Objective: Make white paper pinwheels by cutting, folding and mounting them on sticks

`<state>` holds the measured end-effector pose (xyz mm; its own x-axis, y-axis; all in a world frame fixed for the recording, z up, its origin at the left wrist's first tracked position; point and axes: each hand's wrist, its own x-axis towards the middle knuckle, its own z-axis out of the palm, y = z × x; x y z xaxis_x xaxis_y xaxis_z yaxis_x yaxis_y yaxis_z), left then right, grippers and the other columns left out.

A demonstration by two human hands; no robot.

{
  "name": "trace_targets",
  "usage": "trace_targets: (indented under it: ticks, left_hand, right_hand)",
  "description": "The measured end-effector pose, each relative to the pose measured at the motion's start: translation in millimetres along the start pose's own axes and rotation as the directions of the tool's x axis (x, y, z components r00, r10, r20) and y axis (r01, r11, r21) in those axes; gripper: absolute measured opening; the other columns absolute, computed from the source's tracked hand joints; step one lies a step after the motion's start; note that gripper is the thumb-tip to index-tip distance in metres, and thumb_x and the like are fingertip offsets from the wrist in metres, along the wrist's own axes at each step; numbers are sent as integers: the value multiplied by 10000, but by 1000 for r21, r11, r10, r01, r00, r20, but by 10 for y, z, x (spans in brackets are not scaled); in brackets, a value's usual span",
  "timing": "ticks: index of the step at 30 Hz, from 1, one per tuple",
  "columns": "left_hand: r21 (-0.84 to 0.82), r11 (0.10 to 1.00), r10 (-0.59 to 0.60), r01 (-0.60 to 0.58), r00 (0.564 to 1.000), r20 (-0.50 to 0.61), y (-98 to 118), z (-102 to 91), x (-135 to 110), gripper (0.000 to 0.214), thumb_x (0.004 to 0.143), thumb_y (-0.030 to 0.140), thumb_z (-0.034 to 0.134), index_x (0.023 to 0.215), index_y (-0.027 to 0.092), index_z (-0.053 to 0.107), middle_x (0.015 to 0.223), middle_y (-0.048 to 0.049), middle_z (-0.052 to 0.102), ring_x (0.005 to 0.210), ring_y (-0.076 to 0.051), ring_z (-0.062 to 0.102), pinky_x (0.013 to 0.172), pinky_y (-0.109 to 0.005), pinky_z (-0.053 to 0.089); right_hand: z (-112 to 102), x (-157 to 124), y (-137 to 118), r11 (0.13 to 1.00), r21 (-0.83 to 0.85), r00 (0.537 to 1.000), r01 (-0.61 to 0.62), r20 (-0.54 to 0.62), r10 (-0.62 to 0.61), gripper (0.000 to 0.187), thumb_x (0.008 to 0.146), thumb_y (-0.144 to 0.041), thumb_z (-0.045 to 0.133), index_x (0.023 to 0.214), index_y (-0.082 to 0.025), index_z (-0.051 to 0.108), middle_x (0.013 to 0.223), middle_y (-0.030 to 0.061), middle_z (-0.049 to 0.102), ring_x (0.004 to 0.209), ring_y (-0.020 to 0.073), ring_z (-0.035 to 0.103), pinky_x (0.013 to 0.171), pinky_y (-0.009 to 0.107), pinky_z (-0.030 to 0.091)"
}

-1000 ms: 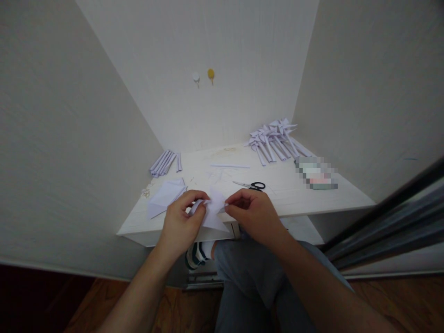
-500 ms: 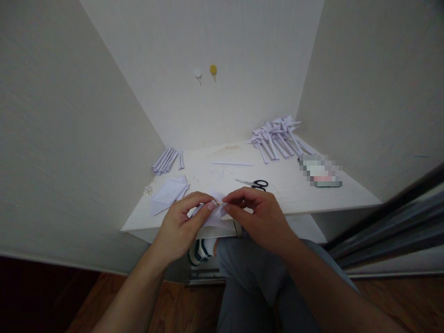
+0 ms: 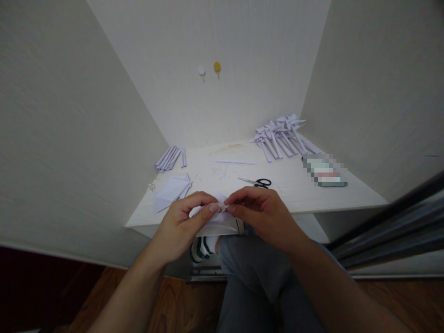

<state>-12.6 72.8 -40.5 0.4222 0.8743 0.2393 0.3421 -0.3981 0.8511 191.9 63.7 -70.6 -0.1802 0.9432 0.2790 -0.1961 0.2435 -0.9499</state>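
Over the front edge of a white table [image 3: 294,194], the left hand [image 3: 183,221] and right hand [image 3: 266,215], fingertips nearly meeting, pinch one folded paper [image 3: 221,219] between thumbs and fingers; black-handled scissors [image 3: 255,181] lie just beyond the right hand.

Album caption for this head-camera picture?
Left hand and right hand pinch white paper near black-handled scissors, with paper pinwheels bunched behind.

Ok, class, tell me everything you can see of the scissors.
The scissors have black, plastic-looking loop handles and slim silvery blades, seemingly shut. They lie flat on the white table just beyond the right hand, tips pointing left. Whether the hand touches the nearer loop is unclear.
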Motion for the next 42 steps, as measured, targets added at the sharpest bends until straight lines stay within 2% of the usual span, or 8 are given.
trace_targets:
  ticks: [4,7,11,17,29,33,37,42]
  left_hand:
    - [39,995,93,-87,983,-158,-13,30,-1,27,898,240,735,912,237,713,896,4,696,893,-179,626,837,-319,463]
    - [162,968,227,-192,945,-235,23,41,1,105,858,183,763,807,233,686,853,10,638,882,-177,600,833,-324,454]
    - [324,923,284,-208,935,-210,86,30,-1,83,856,168,754,812,237,750,867,-8,629,877,-186,599,786,-330,453]
    - [454,858,337,-242,931,-142,72,21,0,107,867,147,700,868,234,762,891,-23,646,905,-209,605,795,-360,463]
    - [627,740,291,-243,956,27,62,49,-11,159,850,154,673,946,246,761,1013,-48,694,1015,-271,595,890,-454,429]
    - [576,781,265,-243,963,46,59,35,-6,178,890,174,645,974,271,769,1050,-46,693,1044,-264,596,903,-446,438]
    - [494,846,241,-200,970,-20,43,27,9,128,890,182,662,903,251,769,1019,-45,676,1022,-249,601,879,-408,461]
    - [483,851,250,-203,968,-33,36,26,9,115,901,185,660,903,241,760,1034,-51,665,1040,-248,595,898,-410,460]
  right_hand:
    - [-7,18,26,990,124,998,-68,22,66,72,755,-184,798,821,-212,790,779,-11,763,729,137,659,692,270,497]
    - [-12,27,41,985,146,995,-97,27,94,77,736,-190,808,807,-208,786,768,-10,759,717,139,656,686,274,500]
    - [-10,24,53,997,39,998,-65,-3,66,59,757,-215,794,815,-203,788,773,8,760,724,161,653,692,303,501]
    - [10,6,35,983,-186,999,7,-49,-16,73,805,-175,740,845,-197,798,770,8,773,712,158,660,669,291,490]
    - [42,-11,61,964,-265,999,39,19,-35,89,814,-114,711,837,-196,685,739,-29,699,676,127,615,636,257,461]
    - [48,-19,69,966,-256,999,48,32,-41,142,821,-102,693,895,-211,636,759,-34,698,663,126,600,643,263,460]
    - [46,-15,69,977,-211,999,24,38,-17,131,817,-112,700,855,-207,618,723,-38,668,639,122,567,620,261,445]
    - [47,-16,66,984,-176,999,-11,43,19,123,808,-115,702,826,-201,615,686,-42,638,616,119,541,592,256,423]
